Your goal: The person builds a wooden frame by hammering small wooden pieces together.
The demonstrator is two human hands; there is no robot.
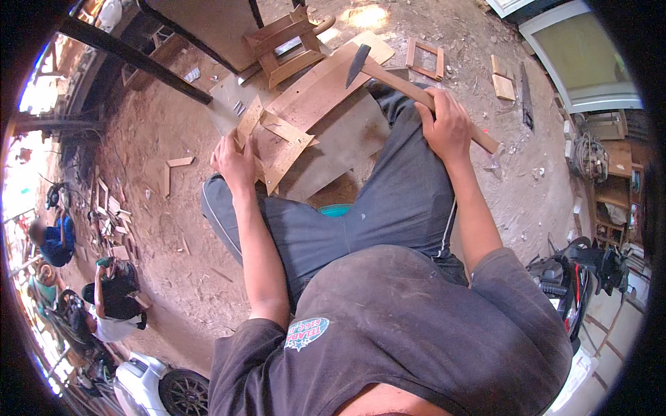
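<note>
My right hand [447, 125] is closed around the wooden handle of a hammer [399, 84], partway along it. The dark hammer head points up and left, raised above a long wooden board [302, 93]. A small frame of pale wooden strips [288, 154] rests tilted on the work surface in front of my knees. My left hand [236, 163] grips the frame's left side, with some fingers hidden behind the wood. A grey flat sheet [347, 142] lies under the frame and board, between my legs.
Beyond the board stands a joined wooden frame [288, 52]. Farther right lie another small frame [425, 59], wood pieces [502, 80] and a handsaw [526, 97] on the dirt floor. An L-shaped wooden piece [173, 172] lies left. Two people work at far left, near scattered offcuts.
</note>
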